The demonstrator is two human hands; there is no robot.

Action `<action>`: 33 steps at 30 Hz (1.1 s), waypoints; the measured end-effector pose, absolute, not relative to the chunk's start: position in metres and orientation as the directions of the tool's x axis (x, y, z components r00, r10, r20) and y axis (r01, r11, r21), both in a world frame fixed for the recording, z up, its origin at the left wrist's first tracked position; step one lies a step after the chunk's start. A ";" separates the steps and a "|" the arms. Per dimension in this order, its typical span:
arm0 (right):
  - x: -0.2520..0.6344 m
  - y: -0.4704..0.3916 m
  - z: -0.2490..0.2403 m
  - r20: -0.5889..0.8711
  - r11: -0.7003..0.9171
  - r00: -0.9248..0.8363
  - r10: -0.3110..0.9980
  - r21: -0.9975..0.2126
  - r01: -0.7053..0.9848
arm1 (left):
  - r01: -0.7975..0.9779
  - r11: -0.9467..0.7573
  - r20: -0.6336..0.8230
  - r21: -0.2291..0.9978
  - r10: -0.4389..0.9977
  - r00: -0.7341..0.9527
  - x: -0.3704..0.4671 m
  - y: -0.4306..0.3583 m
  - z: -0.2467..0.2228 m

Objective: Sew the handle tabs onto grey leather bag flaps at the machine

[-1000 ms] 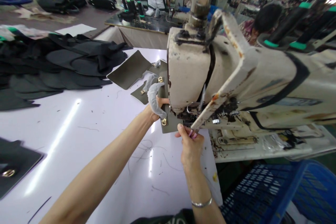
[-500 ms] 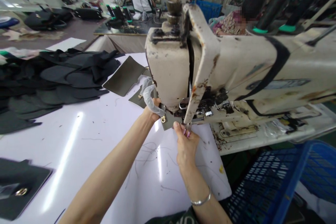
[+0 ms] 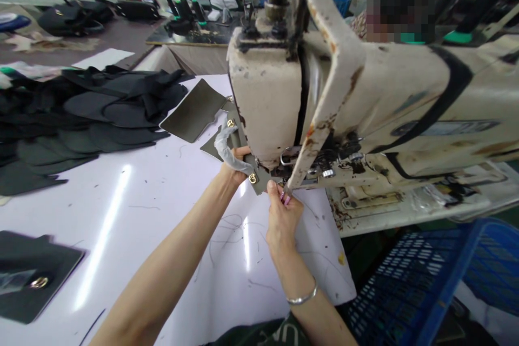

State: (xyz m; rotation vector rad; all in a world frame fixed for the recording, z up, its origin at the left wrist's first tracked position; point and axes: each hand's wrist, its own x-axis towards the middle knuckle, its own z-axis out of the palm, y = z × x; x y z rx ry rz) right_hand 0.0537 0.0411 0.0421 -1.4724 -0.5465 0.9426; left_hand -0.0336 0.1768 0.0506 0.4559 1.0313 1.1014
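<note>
A dark grey-green panel (image 3: 263,180) with gold rings and a wrapped handle (image 3: 227,152) lies partly under the head of a cream sewing machine (image 3: 267,97). At the panel's left side, my left hand (image 3: 235,166) is closed on it, its fingers partly hidden by the handle and panel. My right hand (image 3: 283,211) pinches the panel's near edge beside the needle area. Small pink-handled snips (image 3: 286,198) are also held in its fingers. The needle and presser foot are mostly hidden behind the machine's lever.
Black cut pieces (image 3: 93,113) are piled at the left. Another grey-green panel (image 3: 194,111) lies behind the handle, and one with a gold ring (image 3: 36,275) is at the near left. A blue basket (image 3: 421,275) stands at the lower right. A person (image 3: 359,26) is beyond the machine.
The panel's near edge and my right hand have shifted slightly up and left, and the snips have tilted. The camera view has moved a little, making the machine appear farther right.
</note>
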 end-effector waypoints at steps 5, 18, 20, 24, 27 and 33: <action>0.052 0.044 0.043 -0.215 -0.113 0.561 0.799 -0.971 -0.210 | -0.535 0.395 -0.377 0.747 0.914 0.149 -0.039 0.175 0.055; 0.058 0.045 0.050 -0.192 -0.079 0.571 0.798 -0.973 -0.217 | -0.644 0.217 -0.310 0.733 0.950 -0.033 -0.038 0.154 0.056; 0.059 0.045 0.052 -0.183 -0.071 0.563 0.806 -0.974 -0.214 | -0.659 0.174 -0.313 0.731 0.945 -0.098 -0.039 0.149 0.054; 0.064 0.044 0.055 -0.173 -0.078 0.546 0.820 -0.978 -0.194 | -0.676 0.141 -0.373 0.724 0.903 -0.212 -0.040 0.140 0.048; 0.066 0.043 0.055 -0.164 -0.085 0.527 0.834 -0.982 -0.171 | -0.690 0.123 -0.409 0.713 0.872 -0.268 -0.038 0.133 0.045; 0.071 0.041 0.050 -0.125 -0.065 0.535 0.835 -0.990 -0.129 | -0.692 0.099 -0.457 0.715 0.816 -0.355 -0.033 0.116 0.051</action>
